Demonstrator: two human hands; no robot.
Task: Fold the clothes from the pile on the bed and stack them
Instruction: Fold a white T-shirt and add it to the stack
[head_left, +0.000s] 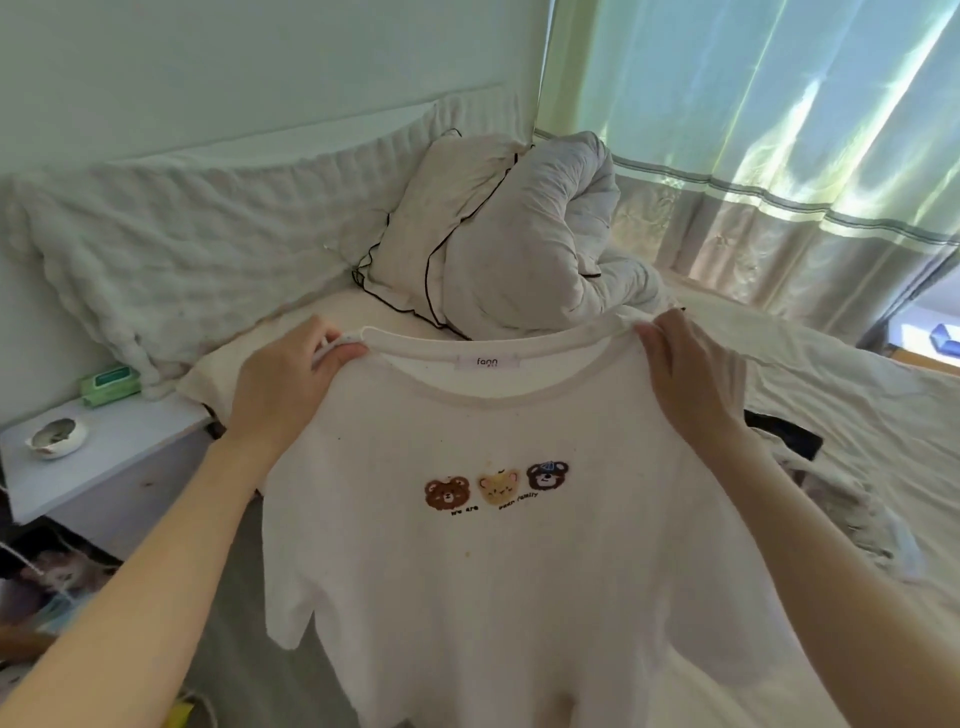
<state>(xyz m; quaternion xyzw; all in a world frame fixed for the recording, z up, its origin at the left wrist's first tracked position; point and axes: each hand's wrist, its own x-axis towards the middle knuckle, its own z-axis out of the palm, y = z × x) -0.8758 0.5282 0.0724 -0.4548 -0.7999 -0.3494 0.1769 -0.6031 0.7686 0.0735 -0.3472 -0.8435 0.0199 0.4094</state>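
A white T-shirt with three bear heads printed on the chest hangs spread out in front of me, above the bed. My left hand pinches its left shoulder beside the collar. My right hand grips the right shoulder. The collar label faces me. Behind my right forearm lies the pile of clothes, with a dark garment and pale crumpled fabric, partly hidden by the shirt.
A pillow with dark piping and a rolled duvet lie at the head of the bed. A white bedside table at left carries a small dish and a green pack. Curtains hang at right.
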